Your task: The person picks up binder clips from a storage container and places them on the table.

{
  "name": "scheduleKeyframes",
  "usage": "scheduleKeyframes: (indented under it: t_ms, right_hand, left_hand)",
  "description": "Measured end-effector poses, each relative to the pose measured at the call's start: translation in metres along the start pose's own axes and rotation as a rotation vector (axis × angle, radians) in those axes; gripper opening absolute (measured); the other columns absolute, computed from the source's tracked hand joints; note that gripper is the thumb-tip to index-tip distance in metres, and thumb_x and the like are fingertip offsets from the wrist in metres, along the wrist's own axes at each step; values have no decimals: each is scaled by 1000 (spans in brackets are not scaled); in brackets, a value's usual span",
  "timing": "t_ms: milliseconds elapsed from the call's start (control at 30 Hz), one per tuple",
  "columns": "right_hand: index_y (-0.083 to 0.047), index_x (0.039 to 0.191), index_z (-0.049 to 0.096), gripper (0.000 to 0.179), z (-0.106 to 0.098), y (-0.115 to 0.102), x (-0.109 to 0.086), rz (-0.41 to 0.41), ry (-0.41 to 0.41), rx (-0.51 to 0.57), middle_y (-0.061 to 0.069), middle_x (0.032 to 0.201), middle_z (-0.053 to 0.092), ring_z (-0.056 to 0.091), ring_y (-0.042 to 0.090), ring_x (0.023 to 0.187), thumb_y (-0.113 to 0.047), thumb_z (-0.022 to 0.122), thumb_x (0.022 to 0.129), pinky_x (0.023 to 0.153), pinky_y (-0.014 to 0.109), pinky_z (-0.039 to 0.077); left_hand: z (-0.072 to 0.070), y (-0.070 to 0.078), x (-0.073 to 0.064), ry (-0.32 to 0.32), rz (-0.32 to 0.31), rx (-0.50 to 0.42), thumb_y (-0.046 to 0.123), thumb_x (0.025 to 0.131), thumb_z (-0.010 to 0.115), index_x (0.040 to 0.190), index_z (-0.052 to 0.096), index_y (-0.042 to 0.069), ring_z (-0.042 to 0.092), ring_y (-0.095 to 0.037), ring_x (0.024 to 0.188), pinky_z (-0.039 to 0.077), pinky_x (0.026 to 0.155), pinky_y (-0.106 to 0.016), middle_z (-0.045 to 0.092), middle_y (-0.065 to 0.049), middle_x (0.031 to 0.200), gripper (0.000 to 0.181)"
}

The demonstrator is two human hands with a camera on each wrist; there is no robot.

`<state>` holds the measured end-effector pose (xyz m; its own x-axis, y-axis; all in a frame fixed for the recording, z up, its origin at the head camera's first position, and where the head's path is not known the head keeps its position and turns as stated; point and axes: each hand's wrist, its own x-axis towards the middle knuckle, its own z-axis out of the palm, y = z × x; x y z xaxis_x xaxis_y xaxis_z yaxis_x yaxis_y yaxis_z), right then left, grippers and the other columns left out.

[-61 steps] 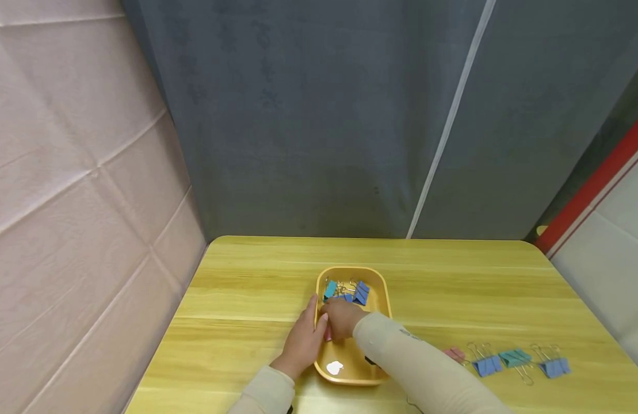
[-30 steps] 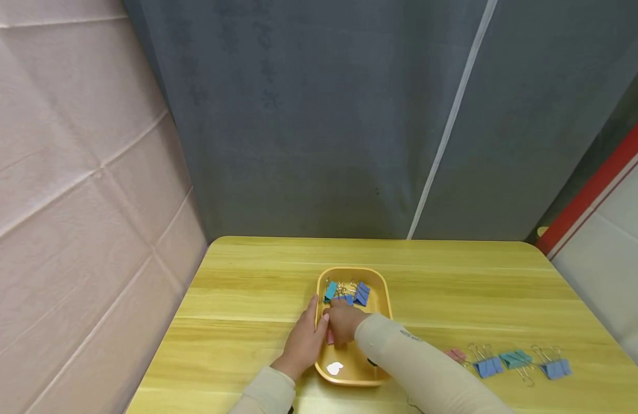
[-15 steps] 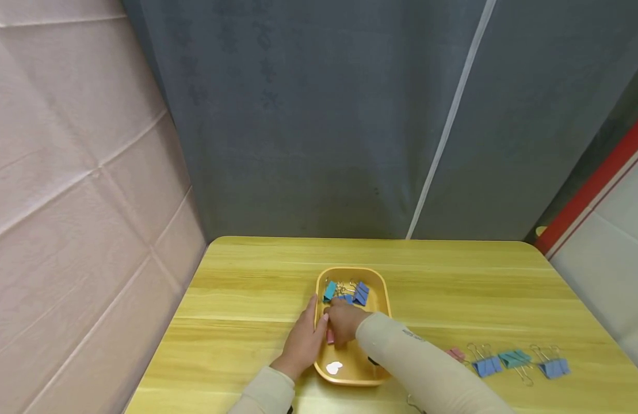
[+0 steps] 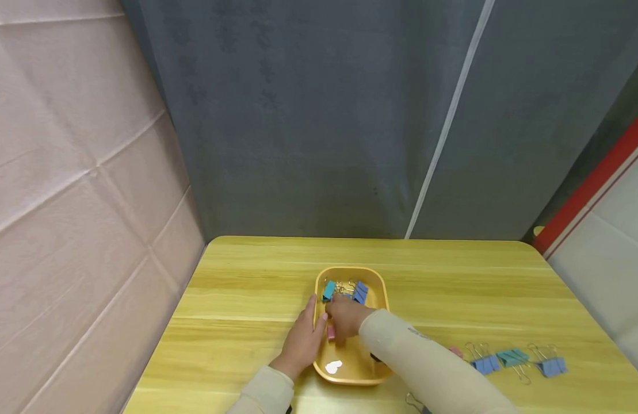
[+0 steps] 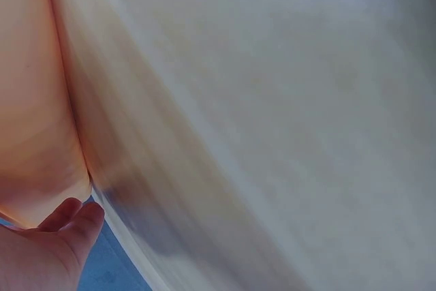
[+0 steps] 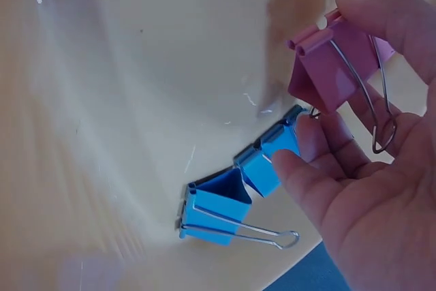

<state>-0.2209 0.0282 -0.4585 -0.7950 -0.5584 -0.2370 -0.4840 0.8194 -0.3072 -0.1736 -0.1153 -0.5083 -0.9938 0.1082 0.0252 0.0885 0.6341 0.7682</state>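
A yellow-orange tray (image 4: 352, 382) stands on the table, with several binder clips inside. My left hand (image 4: 300, 339) grips its left wall, thumb over the rim and fingers along the outside. Inside the tray, my right hand (image 4: 347, 316) holds a pink binder clip (image 6: 334, 66) by its body; the clip's wire handle hangs toward the palm in the right wrist view. Just beyond this hand lie a teal clip (image 4: 329, 291) and a blue clip (image 4: 360, 292), with another partly hidden by the fingers. Bright blue clips (image 6: 218, 206) lie close to the fingertips in the right wrist view.
Right of the tray, a row of binder clips lies on the wooden table (image 4: 246, 299): a pink one (image 4: 456, 351) partly behind the sleeve, a blue (image 4: 485, 363), a teal (image 4: 512, 357) and another blue (image 4: 551, 366). A wire handle (image 4: 414, 401) shows by the right forearm.
My right hand has shifted slightly to the right within the tray, and more of the pink binder clip shows below it. The left hand stays on the tray wall.
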Motion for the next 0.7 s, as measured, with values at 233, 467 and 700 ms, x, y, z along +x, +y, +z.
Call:
scheduleKeyframes:
  t_ms: [233,467,700]
  right_hand:
    - [-7,96,65,48,-9,0,-7,-5,25,-2,2,97,52,53,19,91,-12,91,57,79,31,53]
    - [-6,101,66,46,-17,2,-15,-37,48,-25,3,103,53,53,17,94,-13,89,62,82,29,53]
    - [-3,103,66,42,-26,6,-23,-81,74,18,3,100,51,50,14,86,-7,83,66,72,23,51]
  left_hand:
    - [-1,1,0,-3,-7,7,34,104,41,154,22,8,39,-43,134,31,112,-56,39,-24,148,59]
    - [-1,1,-1,-1,3,6,34,104,40,154,22,8,40,-44,132,32,110,-57,40,-25,146,59]
    - [-1,1,-2,-10,-9,8,34,104,41,154,21,9,42,-45,130,34,109,-58,41,-25,146,60]
